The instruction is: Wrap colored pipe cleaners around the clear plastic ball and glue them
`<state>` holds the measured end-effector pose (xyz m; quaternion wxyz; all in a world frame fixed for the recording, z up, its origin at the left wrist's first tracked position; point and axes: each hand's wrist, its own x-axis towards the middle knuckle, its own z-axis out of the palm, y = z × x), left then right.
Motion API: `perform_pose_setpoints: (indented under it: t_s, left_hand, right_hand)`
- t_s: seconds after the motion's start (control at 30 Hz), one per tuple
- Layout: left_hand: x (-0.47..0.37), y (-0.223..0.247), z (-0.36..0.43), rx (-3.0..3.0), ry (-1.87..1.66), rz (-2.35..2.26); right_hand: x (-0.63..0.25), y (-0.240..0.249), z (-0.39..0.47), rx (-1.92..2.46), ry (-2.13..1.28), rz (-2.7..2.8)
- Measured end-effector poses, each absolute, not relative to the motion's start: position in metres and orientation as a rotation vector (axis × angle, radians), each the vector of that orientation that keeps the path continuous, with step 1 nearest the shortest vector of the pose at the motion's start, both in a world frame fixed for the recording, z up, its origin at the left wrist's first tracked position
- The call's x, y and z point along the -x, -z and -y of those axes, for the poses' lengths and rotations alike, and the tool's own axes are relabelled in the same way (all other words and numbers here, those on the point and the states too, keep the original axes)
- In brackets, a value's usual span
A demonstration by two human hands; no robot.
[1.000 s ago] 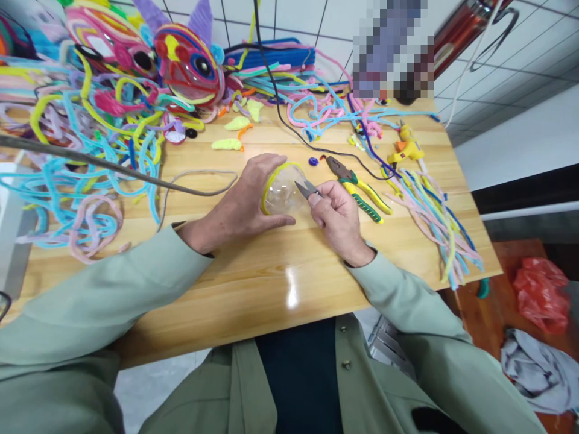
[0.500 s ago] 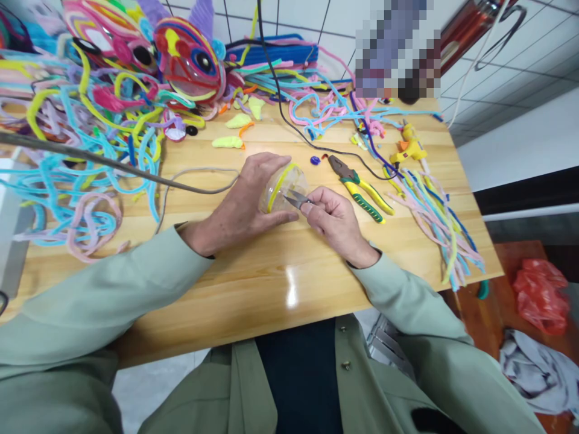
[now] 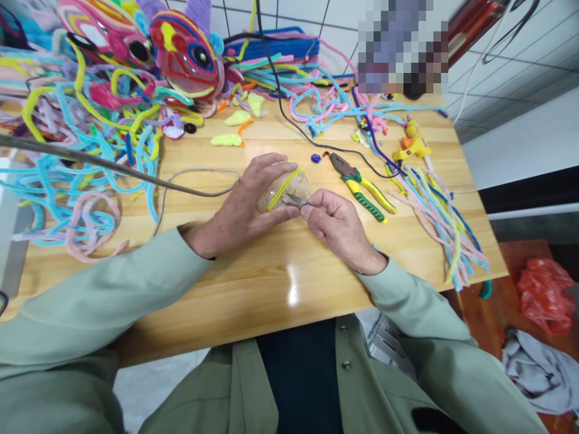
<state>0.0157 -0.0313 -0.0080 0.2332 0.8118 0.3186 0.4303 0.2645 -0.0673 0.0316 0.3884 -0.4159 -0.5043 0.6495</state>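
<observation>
My left hand (image 3: 248,202) is wrapped round a clear, rounded plastic piece (image 3: 296,185) with a yellow band about it. Its fingers lie over the far side and the thumb along the near side. In my right hand (image 3: 337,226) are what look like small pointed scissors (image 3: 296,200), pinched between thumb and fingers. Their metal tips point left and lie against or just over the plastic; contact cannot be made out. The handles are hidden in my fist. To the right of that hand lie pliers (image 3: 362,188) with green and yellow grips.
Fuzzy pipe cleaners (image 3: 113,163) pile up on the left, with a bundle (image 3: 446,223) at right. Colourful fish-like figures (image 3: 185,60) stand at the back. A yellow glue gun (image 3: 414,144) sits at the right. A dark cable (image 3: 294,123) crosses the wooden table (image 3: 253,301).
The scissor tips have turned slightly against the plastic piece, and the left thumb has come nearer to them. Both hands keep their hold; the view has shifted a little.
</observation>
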Motion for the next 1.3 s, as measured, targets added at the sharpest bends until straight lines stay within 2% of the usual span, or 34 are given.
perform_pose_setpoints:
  t_s: [0.93,1.3]
  left_hand:
    - [-0.016,0.013,0.034,-2.225,-1.236,-0.881]
    - [-0.013,0.023,0.025,-2.187,-1.275,-0.852]
  right_hand:
    - [-0.25,-0.027,0.08,1.101,-1.433,1.317]
    - [-0.263,-0.035,0.071,1.095,-1.541,1.34]
